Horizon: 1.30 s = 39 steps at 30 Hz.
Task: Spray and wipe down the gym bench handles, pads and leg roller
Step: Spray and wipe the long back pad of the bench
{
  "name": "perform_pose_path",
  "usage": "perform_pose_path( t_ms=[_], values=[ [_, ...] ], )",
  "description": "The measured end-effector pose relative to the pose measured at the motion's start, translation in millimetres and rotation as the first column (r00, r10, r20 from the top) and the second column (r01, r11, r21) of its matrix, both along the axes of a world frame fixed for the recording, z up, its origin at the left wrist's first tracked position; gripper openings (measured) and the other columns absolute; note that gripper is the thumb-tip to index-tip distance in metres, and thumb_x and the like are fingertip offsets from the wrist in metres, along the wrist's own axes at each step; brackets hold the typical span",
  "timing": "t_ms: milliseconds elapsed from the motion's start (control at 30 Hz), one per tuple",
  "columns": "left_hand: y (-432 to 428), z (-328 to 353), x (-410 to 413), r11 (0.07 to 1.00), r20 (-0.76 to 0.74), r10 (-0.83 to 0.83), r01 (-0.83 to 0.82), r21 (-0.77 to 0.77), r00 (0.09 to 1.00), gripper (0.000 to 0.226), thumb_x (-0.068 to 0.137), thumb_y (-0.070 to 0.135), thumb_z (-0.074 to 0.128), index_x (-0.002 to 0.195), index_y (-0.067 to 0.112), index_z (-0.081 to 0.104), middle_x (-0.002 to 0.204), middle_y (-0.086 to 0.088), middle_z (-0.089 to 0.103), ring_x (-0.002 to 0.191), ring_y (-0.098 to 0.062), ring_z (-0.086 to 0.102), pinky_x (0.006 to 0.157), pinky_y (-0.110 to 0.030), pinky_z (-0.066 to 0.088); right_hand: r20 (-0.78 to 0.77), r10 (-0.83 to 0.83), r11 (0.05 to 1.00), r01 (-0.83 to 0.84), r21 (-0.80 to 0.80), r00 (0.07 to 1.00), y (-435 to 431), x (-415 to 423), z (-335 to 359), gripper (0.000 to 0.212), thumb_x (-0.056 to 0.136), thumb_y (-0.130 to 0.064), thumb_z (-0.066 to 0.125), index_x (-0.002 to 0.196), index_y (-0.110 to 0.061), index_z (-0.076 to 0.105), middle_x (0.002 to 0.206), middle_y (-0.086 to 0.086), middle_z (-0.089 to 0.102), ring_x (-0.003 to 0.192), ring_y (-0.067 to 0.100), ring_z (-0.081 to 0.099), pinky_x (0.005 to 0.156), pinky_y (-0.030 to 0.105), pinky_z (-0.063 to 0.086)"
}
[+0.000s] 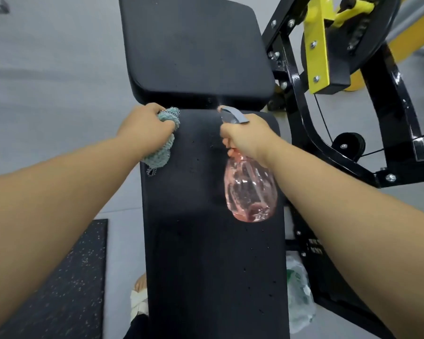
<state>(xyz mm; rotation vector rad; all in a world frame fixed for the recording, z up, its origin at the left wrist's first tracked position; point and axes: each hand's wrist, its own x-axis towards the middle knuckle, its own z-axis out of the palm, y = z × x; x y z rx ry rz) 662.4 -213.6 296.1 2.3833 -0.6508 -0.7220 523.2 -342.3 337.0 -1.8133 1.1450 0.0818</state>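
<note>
Light is even and soft, moderately bright, with no hard shadows; only a faint dim patch lies on the black worktop (213,241) beneath the pink spray bottle (251,189). Small glints show on the glossy black frame (301,111). Wide-angle distortion bends the forearms and stretches the edges. The picture is slightly soft overall, with the corners blurrier than the centre.

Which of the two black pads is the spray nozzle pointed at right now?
The far pad: the spray bottle in the right hand hangs over the near pad, nozzle aimed away.
</note>
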Motion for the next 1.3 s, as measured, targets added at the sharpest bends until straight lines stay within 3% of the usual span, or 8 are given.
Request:
perform_pose_path(
  t_ms=[233, 333, 500, 667, 833, 1067, 1167, 1300],
  values=[
    [-22, -5, 2, 0.993, -0.096, -0.106, 0.111, 0.042, 0.990, 0.042, 0.087, 0.027, 0.046, 0.128, 0.023, 0.051, 0.136, -0.002, 0.036, 0.116, -0.030, 0.048, 0.097, -0.038, 0.038, 0.144, -0.224, 0.971, 0.233, -0.055, 0.964, -55, -8, 26, 0.014, 0.087, -0.029, 0.061, 0.081, -0.017, 0.059, 0.083, 0.006, 0.059, 0.064, 0.018, 0.056, 0.070, 0.030, 0.051],
    [-31, -2, 9, 0.998, -0.249, 0.019, -0.003, 0.065, 0.968, 0.041, 0.085, 0.026, 0.045, 0.125, 0.018, 0.053, 0.135, -0.009, 0.036, 0.108, -0.035, 0.050, 0.086, -0.035, 0.041, 0.272, -0.306, 0.924, 0.353, -0.145, 0.912, -63, 4, 26, 0.027, 0.087, -0.049, 0.055, 0.082, -0.023, 0.057, 0.077, -0.001, 0.055, 0.068, 0.016, 0.051, 0.075, 0.034, 0.046],
    [-36, 8, 21, 0.987, -0.452, 0.147, -0.160, 0.010, 0.880, 0.013, 0.070, 0.022, 0.044, 0.075, 0.013, 0.052, 0.107, -0.017, 0.059, 0.094, -0.036, 0.059, 0.074, -0.035, 0.046, 0.319, -0.357, 0.849, 0.447, -0.281, 0.878, -65, 39, 28, 0.044, 0.085, -0.069, 0.037, 0.068, -0.030, 0.046, 0.064, -0.009, 0.048, 0.065, 0.014, 0.049, 0.065, 0.029, 0.039],
    [-31, -3, 16, 0.973, -0.442, 0.157, -0.214, -0.082, 0.883, 0.011, 0.086, 0.014, 0.044, 0.085, 0.012, 0.054, 0.101, -0.013, 0.054, 0.082, -0.028, 0.054, 0.067, -0.030, 0.043, 0.482, -0.383, 0.788, 0.551, -0.275, 0.788, -69, 70, 24, 0.043, 0.088, -0.063, 0.044, 0.085, -0.021, 0.050, 0.070, -0.008, 0.052, 0.067, 0.012, 0.053, 0.065, 0.030, 0.043],
    [-22, -12, 0, 0.980, -0.319, 0.077, -0.130, -0.149, 0.944, 0.016, 0.088, 0.014, 0.044, 0.099, 0.014, 0.056, 0.122, -0.007, 0.040, 0.096, -0.028, 0.053, 0.090, -0.039, 0.046, 0.466, -0.308, 0.818, 0.481, -0.314, 0.829, -63, 93, 24, 0.043, 0.081, -0.053, 0.065, 0.100, -0.019, 0.046, 0.077, -0.015, 0.053, 0.088, 0.015, 0.058, 0.076, 0.030, 0.045],
    [-22, -9, -3, 0.979, -0.317, 0.089, -0.141, -0.145, 0.944, 0.033, 0.093, 0.015, 0.043, 0.125, 0.016, 0.050, 0.134, 0.001, 0.030, 0.094, -0.014, 0.043, 0.083, -0.025, 0.033, 0.398, -0.127, 0.974, 0.190, -0.124, 0.909, -56, 90, 1, 0.099, 0.069, -0.017, 0.079, 0.144, -0.019, 0.015, 0.100, -0.017, 0.050, 0.115, 0.018, 0.049, 0.105, 0.042, 0.038],
    [-19, -12, -2, 0.981, -0.314, 0.067, -0.120, -0.153, 0.947, 0.035, 0.094, 0.016, 0.042, 0.128, 0.016, 0.048, 0.136, 0.001, 0.029, 0.093, -0.013, 0.042, 0.083, -0.025, 0.033, 0.328, -0.051, 0.996, 0.071, -0.049, 0.943, -65, 79, 3, 0.083, 0.068, -0.006, 0.073, 0.134, -0.017, 0.025, 0.117, 0.000, 0.046, 0.097, 0.007, 0.052, 0.088, 0.024, 0.046],
    [-21, -12, -2, 0.979, -0.317, 0.083, -0.136, -0.150, 0.945, 0.036, 0.094, 0.016, 0.043, 0.129, 0.017, 0.048, 0.137, 0.001, 0.029, 0.094, -0.015, 0.044, 0.083, -0.026, 0.034, 0.330, -0.096, 0.988, 0.130, -0.081, 0.939, -66, 78, 5, 0.060, 0.074, -0.011, 0.076, 0.118, -0.017, 0.035, 0.103, -0.005, 0.055, 0.091, 0.006, 0.056, 0.079, 0.019, 0.047]
  ],
)
